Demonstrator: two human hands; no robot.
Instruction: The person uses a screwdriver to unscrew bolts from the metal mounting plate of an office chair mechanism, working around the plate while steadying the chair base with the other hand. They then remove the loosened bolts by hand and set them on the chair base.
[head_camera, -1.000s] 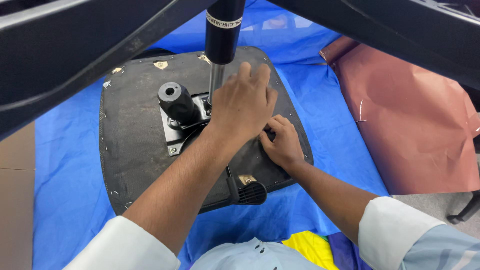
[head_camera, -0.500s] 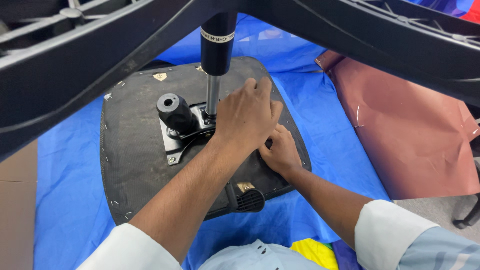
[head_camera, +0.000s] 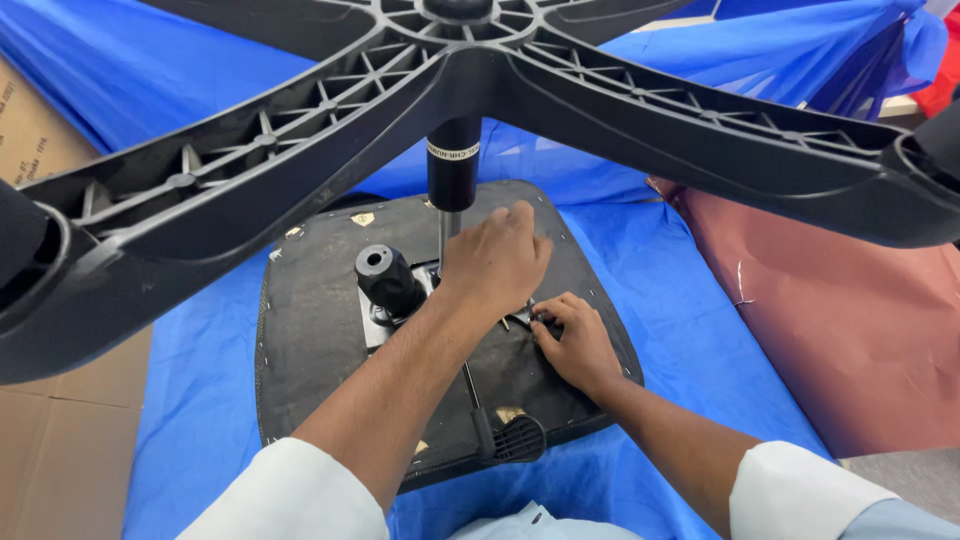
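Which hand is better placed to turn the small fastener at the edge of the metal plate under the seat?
Probably the right hand: its fingertips already pinch the small fastener beside the metal plate. The left hand lies over the mechanism near the gas cylinder.

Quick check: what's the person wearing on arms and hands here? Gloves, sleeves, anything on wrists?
No gloves: left hand and right hand are bare, forearms bare too. White sleeves are pushed or rolled up near the elbows. No watch, band or rings visible in the head view.
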